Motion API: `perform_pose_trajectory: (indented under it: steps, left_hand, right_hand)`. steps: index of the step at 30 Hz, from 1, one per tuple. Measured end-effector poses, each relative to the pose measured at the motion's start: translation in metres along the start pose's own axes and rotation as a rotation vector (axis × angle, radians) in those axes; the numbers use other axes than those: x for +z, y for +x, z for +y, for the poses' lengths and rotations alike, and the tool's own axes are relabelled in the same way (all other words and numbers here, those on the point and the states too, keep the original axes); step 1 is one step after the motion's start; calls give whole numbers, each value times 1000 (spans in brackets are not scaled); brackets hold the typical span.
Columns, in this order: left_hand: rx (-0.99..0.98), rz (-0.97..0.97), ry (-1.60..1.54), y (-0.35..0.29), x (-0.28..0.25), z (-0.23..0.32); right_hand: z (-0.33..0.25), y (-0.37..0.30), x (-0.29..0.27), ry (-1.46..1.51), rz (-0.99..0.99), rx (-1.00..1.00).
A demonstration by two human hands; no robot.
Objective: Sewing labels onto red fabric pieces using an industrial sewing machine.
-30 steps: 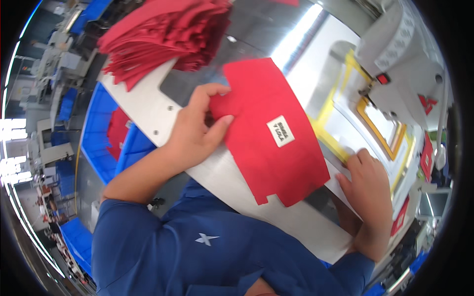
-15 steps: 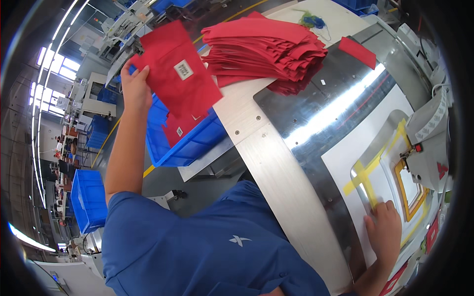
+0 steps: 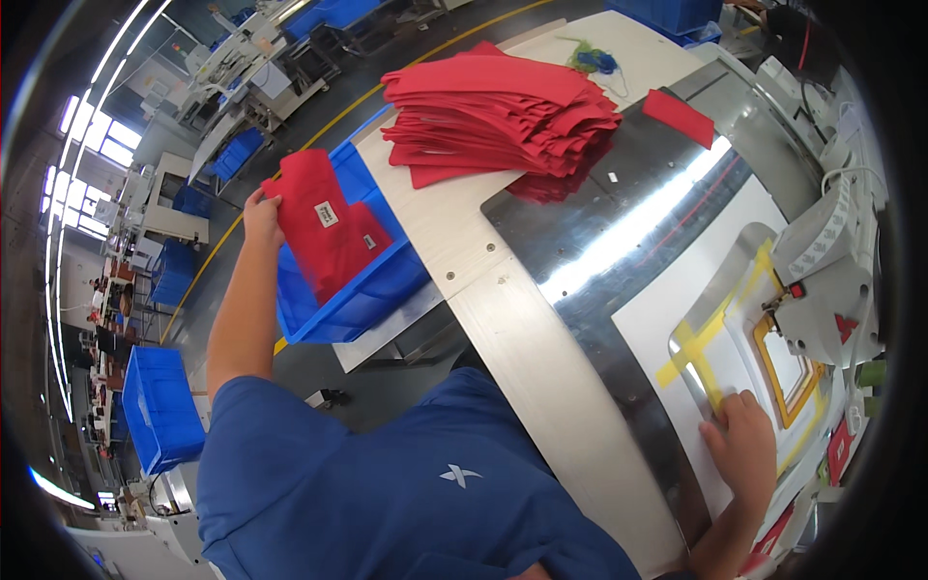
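My left hand (image 3: pixel 263 218) pinches the left edge of a red fabric piece (image 3: pixel 311 220) with a white label. The piece hangs over a blue bin (image 3: pixel 362 311), where more red fabric (image 3: pixel 369 242) with a small label lies. On the right, my right hand (image 3: pixel 744 447) is closed at the near edge of a plate (image 3: pixel 688 350) marked with yellow tape, its fingertips partly hidden. Beside those fingers sits a yellow-edged rectangular frame (image 3: pixel 764 360) under the white machine head (image 3: pixel 826 314).
A thick stack of red fabric pieces (image 3: pixel 493 116) lies on the table (image 3: pixel 512 280). A small red scrap (image 3: pixel 680 118) rests on the metal plate, with a thread tangle (image 3: pixel 594 60) beyond. Another blue bin (image 3: pixel 162 406) stands at the left.
My left hand has lowered the red fabric piece toward the blue bin. My right hand stays at the taped plate. The whole view has shifted slightly.
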State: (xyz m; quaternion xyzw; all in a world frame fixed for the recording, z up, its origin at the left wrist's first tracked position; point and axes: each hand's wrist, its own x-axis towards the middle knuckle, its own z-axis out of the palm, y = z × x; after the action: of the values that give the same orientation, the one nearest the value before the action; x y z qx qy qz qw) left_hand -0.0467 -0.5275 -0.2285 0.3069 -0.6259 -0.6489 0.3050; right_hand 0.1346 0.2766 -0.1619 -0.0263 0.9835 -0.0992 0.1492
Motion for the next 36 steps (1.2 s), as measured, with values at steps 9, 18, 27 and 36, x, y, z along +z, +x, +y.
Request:
perform_pose_trajectory:
  steps: [9, 18, 27, 36]
  left_hand:
    - [-214, 31, 428, 164, -179, -82]
    - [610, -396, 407, -75, 193, -43]
    - [1355, -1950, 267, -448, 340, 12]
    - [1510, -2099, 246, -563, 357, -16]
  right_hand:
    - [31, 1, -11, 204, 243, -105]
    - [72, -34, 23, 362, 338, 152]
    - [77, -24, 30, 374, 433, 76]
    - [90, -1, 29, 175, 617, 34]
